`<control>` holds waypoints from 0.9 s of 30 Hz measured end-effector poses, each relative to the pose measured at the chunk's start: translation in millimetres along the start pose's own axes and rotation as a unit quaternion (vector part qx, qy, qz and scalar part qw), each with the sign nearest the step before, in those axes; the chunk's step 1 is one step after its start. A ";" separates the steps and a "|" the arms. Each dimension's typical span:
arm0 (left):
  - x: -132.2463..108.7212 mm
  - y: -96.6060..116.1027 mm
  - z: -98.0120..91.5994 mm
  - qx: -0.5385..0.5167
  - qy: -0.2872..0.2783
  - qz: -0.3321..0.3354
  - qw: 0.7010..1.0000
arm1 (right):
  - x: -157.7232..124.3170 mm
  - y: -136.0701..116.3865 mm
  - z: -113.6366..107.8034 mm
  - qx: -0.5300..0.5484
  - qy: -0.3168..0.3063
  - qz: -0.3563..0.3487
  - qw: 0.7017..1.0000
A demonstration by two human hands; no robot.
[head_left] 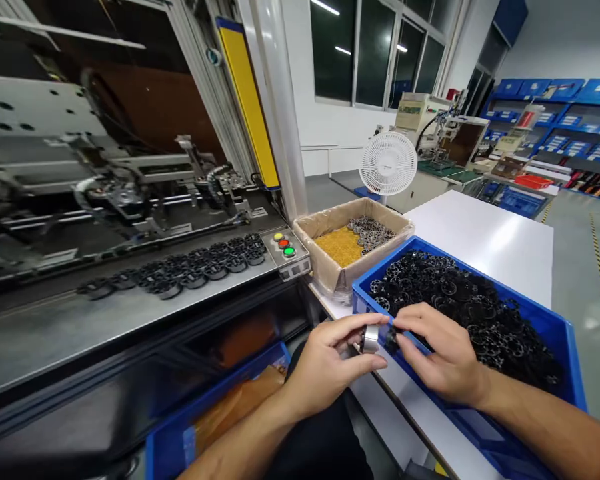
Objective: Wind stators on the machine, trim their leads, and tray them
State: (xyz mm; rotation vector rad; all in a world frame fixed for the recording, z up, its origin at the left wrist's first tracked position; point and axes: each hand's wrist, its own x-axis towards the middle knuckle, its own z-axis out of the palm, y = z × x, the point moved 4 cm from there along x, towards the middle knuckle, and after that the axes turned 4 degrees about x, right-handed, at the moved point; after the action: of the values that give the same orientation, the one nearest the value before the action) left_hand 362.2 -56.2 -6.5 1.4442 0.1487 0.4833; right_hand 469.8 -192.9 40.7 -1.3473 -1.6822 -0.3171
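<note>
In my left hand is a shiny metal ring, gripped between the thumb and fingers. My right hand pinches a small black plastic part, held close beside the ring; a narrow gap seems to separate the two. Both hands are over the near left edge of a blue bin. That bin holds a heap of black round plastic parts. Fingers hide some of the ring and most of the black part.
A cardboard box holds metal rings and yellowish pieces. Rows of black round parts lie on the machine's ledge, beside a button panel. A lower blue bin contains brown wrapping. A white fan stands behind the white table.
</note>
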 end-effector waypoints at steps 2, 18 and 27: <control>-0.1 -6.1 8.8 -0.079 -0.020 -0.038 0.996 | 0.2 -8.9 0.6 0.008 -0.002 -0.003 1.000; -5.9 -2.4 9.2 -0.070 0.018 0.034 0.997 | 1.4 -12.6 2.6 -0.034 -0.025 -0.068 0.997; -5.5 -11.9 11.0 -0.103 -0.021 -0.032 0.994 | 1.2 -11.6 5.1 -0.036 -0.044 -0.094 0.994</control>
State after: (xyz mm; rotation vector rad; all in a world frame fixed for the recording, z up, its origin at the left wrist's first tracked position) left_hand 364.2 -69.1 -17.6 1.2425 0.1073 0.4029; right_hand 457.2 -192.9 42.8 -1.2727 -1.8933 -0.4360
